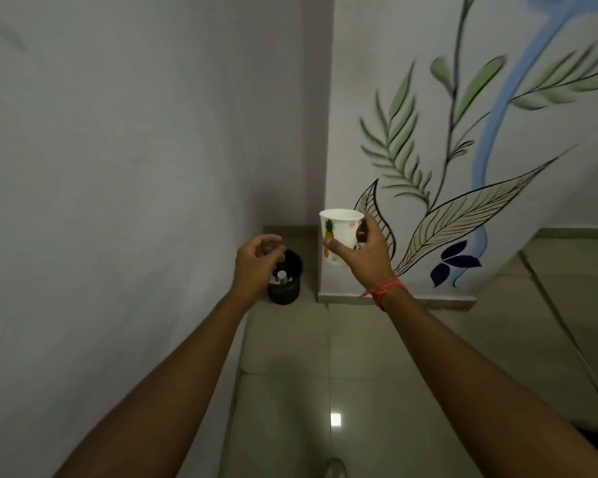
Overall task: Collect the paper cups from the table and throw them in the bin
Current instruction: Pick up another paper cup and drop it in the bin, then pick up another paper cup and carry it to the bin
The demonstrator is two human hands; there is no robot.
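Right hand [363, 251] gripping an upright white paper cup [339, 234] with curled fingers [329, 242], held up beside the painted wall [463, 132], left hand [258, 258] loosely curled and holding nothing above the black bin [285, 288] on the floor, cups already inside the bin

White paper cup [339, 232]: white, printed with a yellow pineapple with green top, small pink and blue flowers.
Round black bin [285, 286]: black, something white inside.
Thread band on wrist [384, 289]: orange-red.
Painted wall [463, 132]: pale white-lilac, green leaves, black outlined leaves, light blue stem, dark blue leaves.
Floor tiles [325, 374]: greenish beige, glossy.
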